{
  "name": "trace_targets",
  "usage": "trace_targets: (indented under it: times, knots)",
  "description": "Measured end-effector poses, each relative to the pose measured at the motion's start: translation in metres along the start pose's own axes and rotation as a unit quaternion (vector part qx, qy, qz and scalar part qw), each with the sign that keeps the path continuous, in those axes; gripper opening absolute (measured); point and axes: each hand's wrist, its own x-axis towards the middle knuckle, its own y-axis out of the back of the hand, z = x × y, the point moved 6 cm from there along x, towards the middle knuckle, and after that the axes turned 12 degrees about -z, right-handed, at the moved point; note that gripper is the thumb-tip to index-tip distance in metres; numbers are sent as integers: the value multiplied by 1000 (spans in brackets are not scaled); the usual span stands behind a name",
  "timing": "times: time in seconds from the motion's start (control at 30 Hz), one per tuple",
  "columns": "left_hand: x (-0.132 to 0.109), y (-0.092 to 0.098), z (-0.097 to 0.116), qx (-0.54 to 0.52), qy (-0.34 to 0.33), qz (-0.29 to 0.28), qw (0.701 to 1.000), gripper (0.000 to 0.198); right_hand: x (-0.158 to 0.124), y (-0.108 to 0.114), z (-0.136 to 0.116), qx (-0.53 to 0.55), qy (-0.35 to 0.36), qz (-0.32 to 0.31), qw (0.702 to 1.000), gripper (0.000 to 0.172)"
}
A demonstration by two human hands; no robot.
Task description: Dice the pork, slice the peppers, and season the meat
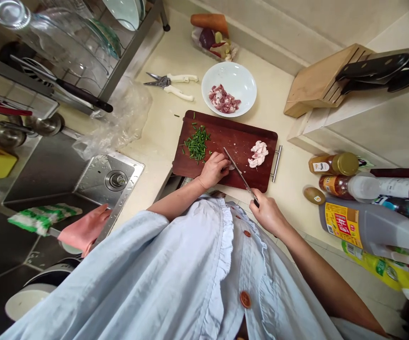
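Note:
On a dark red-brown cutting board [222, 132], my left hand [214, 169] has its fingers curled down over a small pale piece of food [231, 167], mostly hidden. My right hand [268, 211] grips the handle of a kitchen knife [239, 171]. The blade slants across the board just right of my left fingertips. Chopped green scallions [197, 143] lie in a heap at the board's left. Toward its right end sits a small pile of pale, whitish-pink pieces of fatty meat [258, 154]. Behind the board, a white bowl [245, 87] contains cut reddish meat [223, 99].
White-handled kitchen shears [176, 85] lie left of the bowl. A carrot [209, 22] rests at the wall. A wooden knife block [323, 78] and bottles, including a large jug [374, 231], stand right. Left are a plastic bag [126, 113], the sink [133, 170] and a dish rack [133, 47].

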Motion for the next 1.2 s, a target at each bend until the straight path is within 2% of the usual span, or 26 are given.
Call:
trace_targets:
  times: [0.17,0.37,0.57,0.77,0.9,0.97,1.07,1.2]
  knots:
    - [1,0,0,-2,-2,-5,1000,9,26,10,-18,10,22,19,1000,33]
    - [1,-1,-1,1,3,-11,1000,10,15,-1,-1,35,6,-5,999,36]
    - [0,0,-2,6,4,1,1000,5,32,-2,-12,2,18,30,999,36]
    - [-1,1,0,10,2,24,1000,8,6,-18,10,-7,-18,21,1000,41]
    - [-3,6,2,-16,-7,27,999,7,18,-4,6,35,8,29,999,35]
    - [-6,12,6,-38,-21,42,998,13,17,5,5,66,21,51,996,34]
    - [-10,21,10,-43,-35,77,995,20,0,12,8,84,26,87,992,41]
    - [-9,20,10,-28,-31,75,996,6,-23,4,5,81,36,68,994,39]
